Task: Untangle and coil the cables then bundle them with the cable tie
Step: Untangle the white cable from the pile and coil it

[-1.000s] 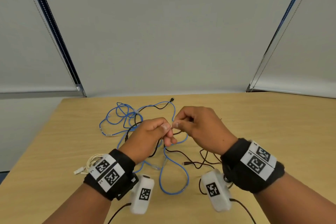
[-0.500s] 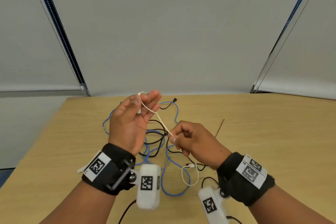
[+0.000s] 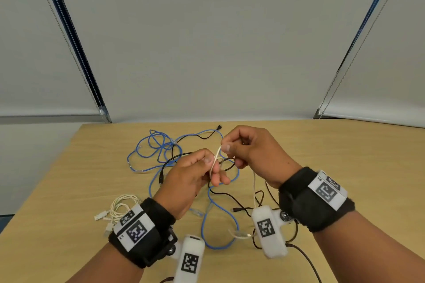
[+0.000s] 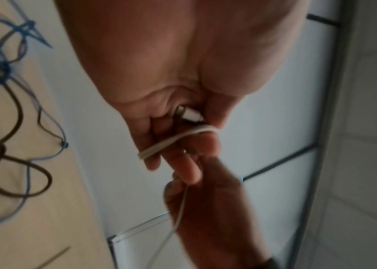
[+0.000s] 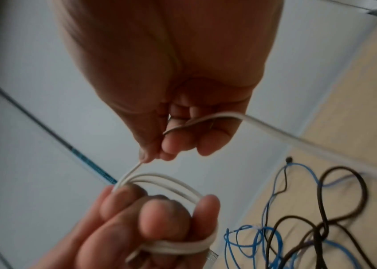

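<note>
Counter (image 3: 345, 167): bare wood to your right and along the far edge, while loose blue cable (image 3: 220, 232) and black cable (image 3: 174, 158) sprawl under and beyond your hands, and a coiled white bundle (image 3: 119, 207) lies near the left edge. White cable (image 3: 215, 161): thin, pale, wound in several loops round your left fingers (image 5: 159, 214), its plug (image 4: 191, 114) tucked in the palm. Left hand (image 3: 190, 179) clenched on those loops above the counter; right hand (image 3: 253, 151) pinches the running strand just beside them, the slack trailing down to the counter.

Both hands (image 3: 195, 174) (image 3: 255, 151) pinch a white cable (image 3: 215, 161).
</note>
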A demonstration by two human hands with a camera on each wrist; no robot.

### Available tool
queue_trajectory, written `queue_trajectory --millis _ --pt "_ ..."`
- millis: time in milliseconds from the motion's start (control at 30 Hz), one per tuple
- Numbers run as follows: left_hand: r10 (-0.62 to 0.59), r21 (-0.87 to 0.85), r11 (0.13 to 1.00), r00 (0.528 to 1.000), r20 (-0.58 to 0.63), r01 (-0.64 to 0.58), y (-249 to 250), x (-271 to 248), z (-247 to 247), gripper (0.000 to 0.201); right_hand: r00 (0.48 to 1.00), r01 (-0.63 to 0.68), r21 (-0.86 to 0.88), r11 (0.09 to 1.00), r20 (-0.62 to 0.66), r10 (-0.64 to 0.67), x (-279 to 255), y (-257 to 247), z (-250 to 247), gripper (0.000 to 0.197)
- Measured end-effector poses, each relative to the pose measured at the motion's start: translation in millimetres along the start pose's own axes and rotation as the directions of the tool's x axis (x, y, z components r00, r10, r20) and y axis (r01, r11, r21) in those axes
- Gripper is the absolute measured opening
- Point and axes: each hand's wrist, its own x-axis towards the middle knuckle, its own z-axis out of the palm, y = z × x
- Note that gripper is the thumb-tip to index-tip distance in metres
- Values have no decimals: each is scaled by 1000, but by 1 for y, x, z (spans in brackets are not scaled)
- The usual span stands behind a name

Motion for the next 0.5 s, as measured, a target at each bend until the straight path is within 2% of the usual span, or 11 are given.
queue_trajectory --millis 133,200,267,367,433,500 --pt "-46 -236 969 989 138 78 6 -4 -6 27 998 -56 154 986 18 54 -1 12 -2 15" --pt "-8 -383 920 982 187 80 12 -5 -5 28 997 -74 180 981 23 71 -1 17 -2 12" --pt "83 -531 847 979 187 30 16 -5 -3 29 994 -113 191 975 29 109 -2 23 -1 9" --pt "145 -627 775 988 59 -76 24 -1 0 25 976 -207 216 954 109 187 -11 33 9 7" --pt "155 -564 806 984 -88 -178 25 2 1 23 961 -248 209 946 173 214 -19 36 20 8" --pt "170 -419 872 960 -224 -252 23 5 -1 20 949 -268 146 952 212 234 -26 36 29 16"
